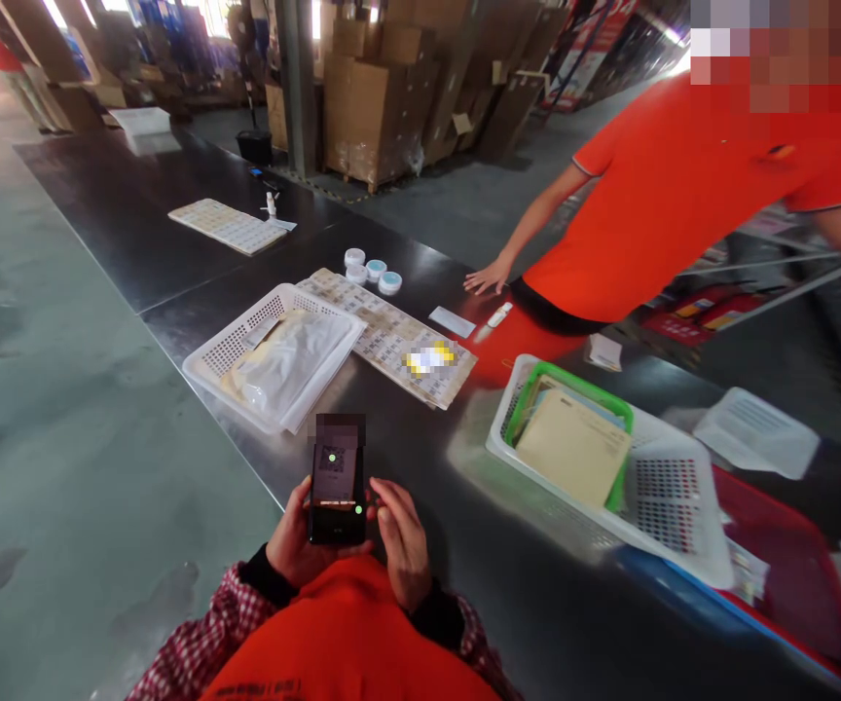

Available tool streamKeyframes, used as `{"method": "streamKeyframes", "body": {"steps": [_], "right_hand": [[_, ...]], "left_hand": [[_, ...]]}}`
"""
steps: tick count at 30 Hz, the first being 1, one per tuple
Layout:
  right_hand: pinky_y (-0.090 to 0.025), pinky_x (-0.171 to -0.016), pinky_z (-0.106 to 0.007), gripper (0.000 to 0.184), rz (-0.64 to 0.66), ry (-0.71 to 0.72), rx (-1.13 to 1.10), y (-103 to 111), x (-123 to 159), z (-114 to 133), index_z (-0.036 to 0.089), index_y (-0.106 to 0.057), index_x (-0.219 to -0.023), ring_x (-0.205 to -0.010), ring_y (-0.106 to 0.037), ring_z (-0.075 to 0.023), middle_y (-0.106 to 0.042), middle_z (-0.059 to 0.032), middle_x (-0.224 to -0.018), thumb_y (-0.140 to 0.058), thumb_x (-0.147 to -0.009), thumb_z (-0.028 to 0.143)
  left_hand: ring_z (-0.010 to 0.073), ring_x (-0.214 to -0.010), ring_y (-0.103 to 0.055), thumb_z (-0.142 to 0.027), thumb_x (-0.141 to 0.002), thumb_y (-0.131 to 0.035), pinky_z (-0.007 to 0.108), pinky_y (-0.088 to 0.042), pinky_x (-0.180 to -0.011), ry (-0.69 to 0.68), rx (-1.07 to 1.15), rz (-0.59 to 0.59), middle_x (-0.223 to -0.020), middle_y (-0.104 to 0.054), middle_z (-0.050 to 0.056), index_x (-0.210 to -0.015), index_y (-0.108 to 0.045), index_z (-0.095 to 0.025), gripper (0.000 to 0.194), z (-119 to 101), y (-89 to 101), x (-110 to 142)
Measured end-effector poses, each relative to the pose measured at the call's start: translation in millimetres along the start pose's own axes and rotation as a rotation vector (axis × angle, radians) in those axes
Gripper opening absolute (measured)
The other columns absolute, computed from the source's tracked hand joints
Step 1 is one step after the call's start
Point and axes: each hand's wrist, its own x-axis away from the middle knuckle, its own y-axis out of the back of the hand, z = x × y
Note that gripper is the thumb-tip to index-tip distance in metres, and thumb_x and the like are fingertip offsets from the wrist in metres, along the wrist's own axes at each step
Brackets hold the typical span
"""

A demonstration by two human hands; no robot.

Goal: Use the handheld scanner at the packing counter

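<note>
Hands meet low in the head view, close to the body, over the near edge of the dark table [172, 224]. A black handheld device [337, 492] is gripped upright in the left hand [293, 545], whose fingers are wrapped round its lower left side, so that hand is clamped on it. The right hand [402, 540] is laid against the device's right edge, its fingers loosely curled and touching the casing; whether it truly grips cannot be told. A lit screen with a small green dot is turned toward the camera, and part of it is blurred.

Just beyond the device, a white perforated basket [227, 350] is set on the table, and a clear plastic bag [289, 360] is lying inside it. Beside the basket, to the right, a printed label sheet [383, 336] is spread flat. Three small round white pots [373, 270] are grouped behind that sheet.

Further right, a second white basket [673, 511] is seen, with a green tray [523, 399] nested in it and a tan envelope [573, 448] resting in the tray. Across the table, a co-worker in an orange shirt is leaning in, with one hand [486, 279] pressed flat on the surface, well apart from the device.
</note>
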Motion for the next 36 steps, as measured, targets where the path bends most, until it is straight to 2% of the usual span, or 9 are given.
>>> {"method": "streamKeyframes", "body": {"steps": [2,5,7,9,13,16,22,30,36], "right_hand": [[-0.041,-0.107,-0.044,0.040,0.007,0.134,0.150,4.0,-5.1,3.1,0.026,-0.054,-0.132,-0.128,-0.043,-0.0229,-0.048,-0.0091,-0.136,-0.034,-0.098,0.033],[-0.032,-0.109,-0.058,0.043,0.089,0.321,0.371,6.6,-17.1,14.3,0.026,-0.051,-0.135,-0.139,-0.024,-0.0312,-0.034,-0.0096,-0.147,-0.034,-0.096,0.032],[-0.027,-0.109,-0.064,0.044,0.111,0.379,0.479,5.1,-25.1,22.4,0.025,-0.050,-0.136,-0.141,-0.017,-0.0349,-0.027,-0.0103,-0.151,-0.034,-0.095,0.031],[-0.024,-0.108,-0.066,0.045,0.115,0.403,0.539,1.6,-31.3,27.6,0.025,-0.049,-0.137,-0.141,-0.016,-0.0366,-0.025,-0.0110,-0.152,-0.033,-0.095,0.029],[-0.022,-0.107,-0.068,0.045,0.125,0.407,0.598,-5.5,-38.0,28.5,0.025,-0.050,-0.136,-0.141,-0.016,-0.0382,-0.025,-0.0115,-0.153,-0.036,-0.094,0.031],[-0.022,-0.107,-0.068,0.043,0.116,0.407,0.608,-5.2,-39.3,27.9,0.025,-0.051,-0.134,-0.140,-0.019,-0.0384,-0.028,-0.0116,-0.151,-0.038,-0.094,0.030],[-0.021,-0.111,-0.064,0.045,-0.121,0.403,0.405,10.7,-36.7,29.9,0.026,-0.047,-0.135,-0.138,-0.024,-0.0333,-0.036,-0.0081,-0.143,-0.035,-0.093,0.020],[-0.027,-0.107,-0.064,0.042,-0.160,0.313,0.368,17.9,-22.6,11.9,0.026,-0.047,-0.134,-0.137,-0.025,-0.0327,-0.037,-0.0087,-0.142,-0.034,-0.095,0.019],[-0.025,-0.107,-0.065,0.040,-0.175,0.293,0.336,21.2,-0.1,3.2,0.028,-0.052,-0.130,-0.136,-0.026,-0.0328,-0.039,-0.0077,-0.141,-0.037,-0.094,0.017]], "left_hand": [[0.0289,-0.103,-0.064,-0.051,-0.093,-0.040,0.050,-0.041,-0.099,0.001,-0.006,-0.033,-0.107,-0.070,0.015,-0.111,-0.068,-0.010,0.054,0.6,0.4,-0.8],[0.0261,-0.094,-0.066,-0.050,-0.092,-0.043,0.047,-0.043,-0.097,-0.004,-0.010,-0.081,-0.100,-0.072,0.013,-0.105,-0.071,-0.012,0.049,2.6,0.7,-2.8],[0.0248,-0.091,-0.067,-0.050,-0.091,-0.045,0.045,-0.044,-0.095,-0.003,-0.007,-0.083,-0.096,-0.073,0.012,-0.102,-0.072,-0.013,0.047,4.5,0.5,-4.9],[0.0243,-0.088,-0.067,-0.050,-0.089,-0.048,0.044,-0.046,-0.092,-0.002,-0.003,-0.068,-0.093,-0.073,0.011,-0.099,-0.072,-0.014,0.045,6.4,0.0,-7.3],[0.0234,-0.079,-0.068,-0.052,-0.086,-0.052,0.041,-0.050,-0.085,0.014,-0.009,-0.068,-0.086,-0.073,0.012,-0.094,-0.072,-0.011,0.046,8.7,-1.1,-11.0],[0.0235,-0.078,-0.068,-0.052,-0.087,-0.051,0.040,-0.049,-0.086,0.025,-0.020,-0.060,-0.084,-0.073,0.012,-0.091,-0.073,-0.011,0.047,8.2,-2.8,-12.1],[0.0279,-0.099,-0.065,-0.051,-0.092,-0.041,0.046,-0.044,-0.095,0.027,-0.035,-0.027,-0.103,-0.071,0.015,-0.110,-0.069,-0.011,0.052,4.7,-5.5,-12.4],[0.0306,-0.110,-0.060,-0.052,-0.094,-0.036,0.046,-0.044,-0.094,0.069,-0.028,0.037,-0.116,-0.066,0.017,-0.117,-0.064,-0.009,0.057,2.6,-7.1,-13.3],[0.0296,-0.112,-0.058,-0.055,-0.094,-0.030,0.044,-0.048,-0.089,0.084,-0.027,0.085,-0.124,-0.061,0.019,-0.123,-0.059,-0.006,0.064,0.0,-12.9,-13.5]]}}
